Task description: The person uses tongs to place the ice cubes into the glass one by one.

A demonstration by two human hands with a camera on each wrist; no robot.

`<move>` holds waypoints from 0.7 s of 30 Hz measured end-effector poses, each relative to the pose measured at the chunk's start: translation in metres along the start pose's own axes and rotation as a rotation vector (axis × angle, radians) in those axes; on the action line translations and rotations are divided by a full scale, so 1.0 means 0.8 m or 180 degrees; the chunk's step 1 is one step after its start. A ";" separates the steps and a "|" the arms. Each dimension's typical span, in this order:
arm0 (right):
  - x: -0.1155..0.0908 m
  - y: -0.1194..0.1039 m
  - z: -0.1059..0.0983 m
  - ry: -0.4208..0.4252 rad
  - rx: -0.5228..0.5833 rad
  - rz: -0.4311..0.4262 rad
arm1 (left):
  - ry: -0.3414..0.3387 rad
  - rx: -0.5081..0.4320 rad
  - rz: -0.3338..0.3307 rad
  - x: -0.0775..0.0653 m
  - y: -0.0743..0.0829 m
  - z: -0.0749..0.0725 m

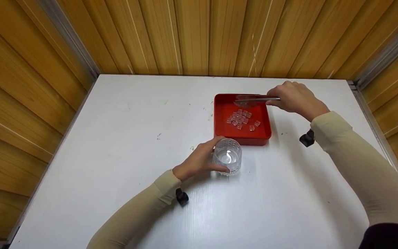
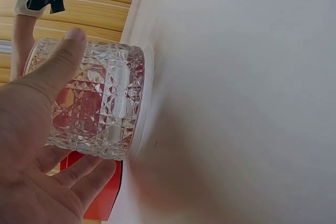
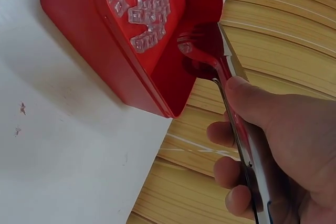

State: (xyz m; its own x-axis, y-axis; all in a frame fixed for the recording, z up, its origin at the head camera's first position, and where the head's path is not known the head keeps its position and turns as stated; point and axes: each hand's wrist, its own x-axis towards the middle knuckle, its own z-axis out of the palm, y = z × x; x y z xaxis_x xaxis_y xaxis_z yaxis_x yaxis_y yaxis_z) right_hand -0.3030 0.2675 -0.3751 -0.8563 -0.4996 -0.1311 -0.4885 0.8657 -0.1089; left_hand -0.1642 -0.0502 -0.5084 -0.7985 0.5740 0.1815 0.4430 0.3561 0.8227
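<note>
My left hand (image 1: 200, 159) grips a cut-pattern clear glass (image 2: 97, 98), thumb on one side and fingers on the other. The glass stands upright on the table just in front of a red tray (image 1: 244, 140). In my right hand (image 1: 297, 98) I hold metal tongs (image 3: 239, 119) by their arms. One end of the tongs is forked, and the tips are over the tray's back part. Several clear ice-like cubes (image 1: 237, 118) lie clustered on the tray floor, with two apart at the right. A small clear piece (image 3: 185, 48) shows at the tongs' tips.
The white table (image 1: 133, 138) carries small dark marks. Wood-patterned panels (image 1: 192, 38) rise behind it and at both sides. A black wrist camera (image 1: 307, 138) hangs under the right sleeve, another (image 1: 182, 197) by the left cuff.
</note>
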 end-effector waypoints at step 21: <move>0.015 -0.007 0.006 -0.0178 0.0134 0.0050 | 0.0041 0.0053 -0.0019 0.004 0.003 0.006</move>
State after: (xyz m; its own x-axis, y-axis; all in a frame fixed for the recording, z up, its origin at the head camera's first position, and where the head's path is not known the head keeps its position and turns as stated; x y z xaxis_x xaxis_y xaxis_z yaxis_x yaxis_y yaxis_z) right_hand -0.3096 0.2567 -0.3808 -0.8524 -0.4879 -0.1879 -0.4666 0.8721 -0.1476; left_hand -0.1638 -0.0444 -0.5084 -0.8063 0.5623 0.1836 0.4448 0.3718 0.8148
